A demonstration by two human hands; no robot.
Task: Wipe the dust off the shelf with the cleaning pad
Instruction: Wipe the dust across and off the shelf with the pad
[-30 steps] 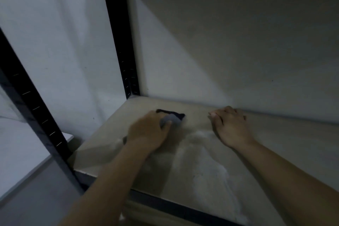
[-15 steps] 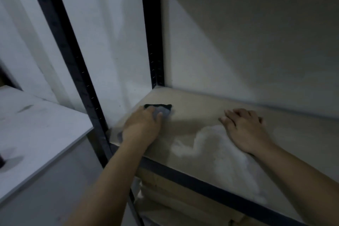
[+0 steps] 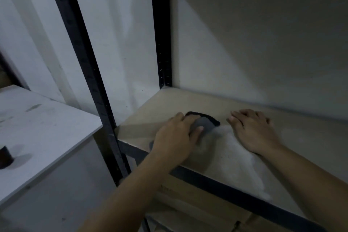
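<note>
A beige shelf board (image 3: pixel 169 103) sits in a black metal rack. A patch of white dust (image 3: pixel 237 156) lies on it from the middle toward the front edge. My left hand (image 3: pixel 175 137) presses a grey cleaning pad with a black rim (image 3: pixel 205 124) flat on the board at the dust's left edge; most of the pad is hidden under my palm. My right hand (image 3: pixel 254 132) rests palm down on the board just right of the pad, fingers together and holding nothing, partly over the dust.
Black rack posts stand at the front left (image 3: pixel 90 81) and back left (image 3: pixel 162 43). A black front rail (image 3: pixel 226 182) edges the shelf, with cardboard (image 3: pixel 188 203) below it. A white table (image 3: pixel 47 128) to the left carries a dark round object (image 3: pixel 5 156). Walls close the back and left.
My left hand and the pad have slid right, from the board's left edge to the dust patch. The camera view shifted slightly. My right hand has stayed put.
</note>
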